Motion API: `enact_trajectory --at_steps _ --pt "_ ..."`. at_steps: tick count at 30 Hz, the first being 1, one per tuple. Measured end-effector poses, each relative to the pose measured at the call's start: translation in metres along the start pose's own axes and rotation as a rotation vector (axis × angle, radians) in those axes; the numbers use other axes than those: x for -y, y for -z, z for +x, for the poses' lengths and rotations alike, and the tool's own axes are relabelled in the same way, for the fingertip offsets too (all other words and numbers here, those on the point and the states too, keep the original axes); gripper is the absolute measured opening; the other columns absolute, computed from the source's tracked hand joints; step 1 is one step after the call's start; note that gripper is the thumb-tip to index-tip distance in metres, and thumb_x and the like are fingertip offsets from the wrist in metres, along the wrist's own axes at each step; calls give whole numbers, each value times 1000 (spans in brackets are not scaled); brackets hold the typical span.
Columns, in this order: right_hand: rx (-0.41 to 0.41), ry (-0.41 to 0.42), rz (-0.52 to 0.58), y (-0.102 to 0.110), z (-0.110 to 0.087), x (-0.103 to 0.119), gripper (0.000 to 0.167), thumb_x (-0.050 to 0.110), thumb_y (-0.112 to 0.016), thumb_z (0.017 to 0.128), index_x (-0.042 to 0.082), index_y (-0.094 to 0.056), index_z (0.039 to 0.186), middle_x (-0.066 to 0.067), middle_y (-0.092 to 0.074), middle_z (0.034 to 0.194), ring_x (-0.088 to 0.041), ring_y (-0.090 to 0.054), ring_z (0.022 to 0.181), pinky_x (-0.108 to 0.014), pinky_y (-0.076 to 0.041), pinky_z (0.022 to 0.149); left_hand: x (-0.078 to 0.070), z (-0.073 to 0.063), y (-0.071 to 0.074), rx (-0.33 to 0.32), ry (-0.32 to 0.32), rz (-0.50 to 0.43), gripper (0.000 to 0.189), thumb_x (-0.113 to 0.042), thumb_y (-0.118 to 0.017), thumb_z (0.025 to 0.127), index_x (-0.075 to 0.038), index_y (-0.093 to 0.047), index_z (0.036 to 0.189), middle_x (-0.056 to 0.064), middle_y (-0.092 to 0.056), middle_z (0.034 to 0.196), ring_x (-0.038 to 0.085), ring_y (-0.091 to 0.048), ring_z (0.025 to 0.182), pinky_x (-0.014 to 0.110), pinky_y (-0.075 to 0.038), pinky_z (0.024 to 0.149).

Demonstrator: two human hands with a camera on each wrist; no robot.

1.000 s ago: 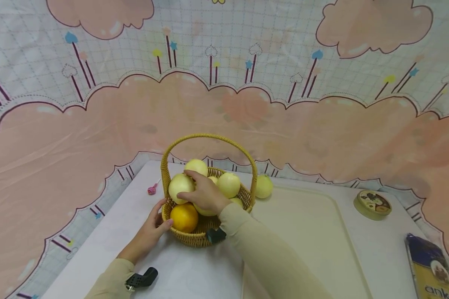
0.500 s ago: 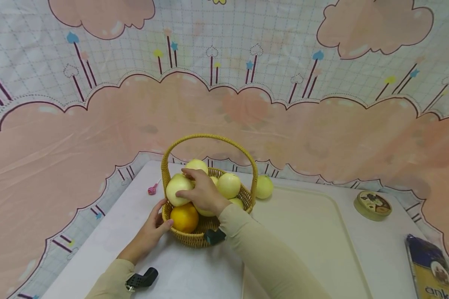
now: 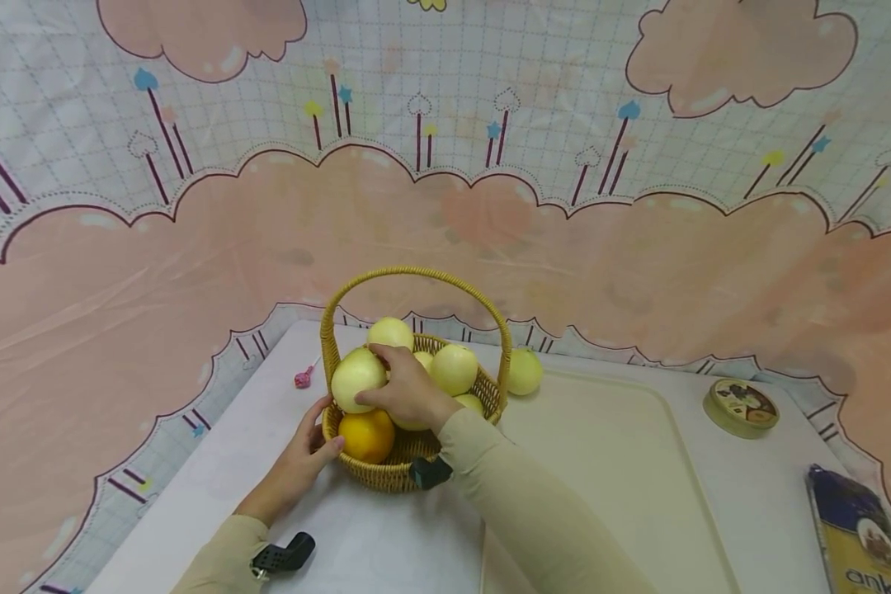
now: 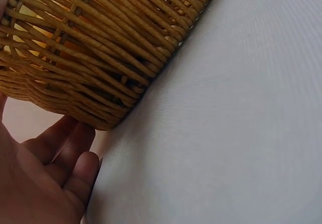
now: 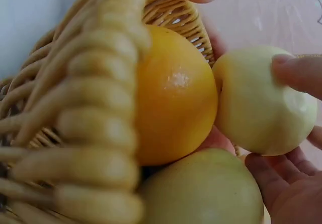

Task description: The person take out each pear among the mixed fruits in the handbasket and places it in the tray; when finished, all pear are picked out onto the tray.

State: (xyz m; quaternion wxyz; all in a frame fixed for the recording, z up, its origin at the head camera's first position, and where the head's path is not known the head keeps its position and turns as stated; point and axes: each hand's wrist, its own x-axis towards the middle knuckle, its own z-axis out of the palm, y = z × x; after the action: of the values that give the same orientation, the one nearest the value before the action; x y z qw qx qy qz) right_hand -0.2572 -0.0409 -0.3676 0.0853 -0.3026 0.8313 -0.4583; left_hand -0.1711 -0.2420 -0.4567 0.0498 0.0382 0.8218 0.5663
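Observation:
A woven basket with a tall arched handle holds several pale green apples and an orange. My right hand pinches one pale green apple at the basket's left side, just above the orange. In the right wrist view, thumb and fingers lie on either side of that apple, beside the orange. My left hand holds the basket's left side, thumb at the rim. In the left wrist view its curled fingers are below the woven wall.
Another pale green fruit sits outside the basket, to its right. A cream tray lies on the white table. Farther right are a round tin and a blue-and-gold packet. A pink lollipop lies left of the basket.
The apple in my right hand has tilted and shifted slightly left and down above the orange. My left hand has stayed on the basket.

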Motion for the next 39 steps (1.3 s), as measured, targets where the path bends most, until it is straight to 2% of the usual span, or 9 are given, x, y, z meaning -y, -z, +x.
enact_trajectory --at_steps 10,24,30,33,39 --pt "-8 -74 -38 -2 -4 -1 76 35 -76 88 16 -40 152 -4 -52 145 -16 -57 115 -34 -46 100 -1 0 -1 2 3 -2 77 -31 -54 103 -19 -4 161 35 -18 158 53 -23 143 64 -22 110" --pt "-51 -47 41 1 -7 -6 74 28 -79 86 11 -43 148 -9 -54 141 -17 -59 112 -31 -49 96 -1 1 -1 -6 23 -4 77 -31 -55 102 -20 -5 160 35 -17 158 53 -21 144 64 -19 111" --pt "-80 -30 95 14 -16 -5 75 24 -80 84 9 -43 148 -11 -52 143 -25 -57 118 -35 -49 96 -1 2 -2 -9 23 5 77 -33 -55 102 -21 -6 160 35 -17 158 52 -20 144 63 -18 112" --pt "-82 -1 69 21 -21 -5 75 23 -79 85 7 -41 149 -12 -51 144 -30 -55 124 -36 -50 96 -1 2 -2 -10 23 12 76 -35 -54 102 -21 -6 160 35 -18 158 52 -21 144 64 -19 112" --pt "-85 51 63 34 -30 -4 73 17 -78 87 3 -40 148 -14 -51 142 -31 -53 127 -33 -53 91 -3 0 -1 -10 34 19 77 -37 -54 102 -21 -6 160 35 -22 157 52 -25 142 65 -19 111"
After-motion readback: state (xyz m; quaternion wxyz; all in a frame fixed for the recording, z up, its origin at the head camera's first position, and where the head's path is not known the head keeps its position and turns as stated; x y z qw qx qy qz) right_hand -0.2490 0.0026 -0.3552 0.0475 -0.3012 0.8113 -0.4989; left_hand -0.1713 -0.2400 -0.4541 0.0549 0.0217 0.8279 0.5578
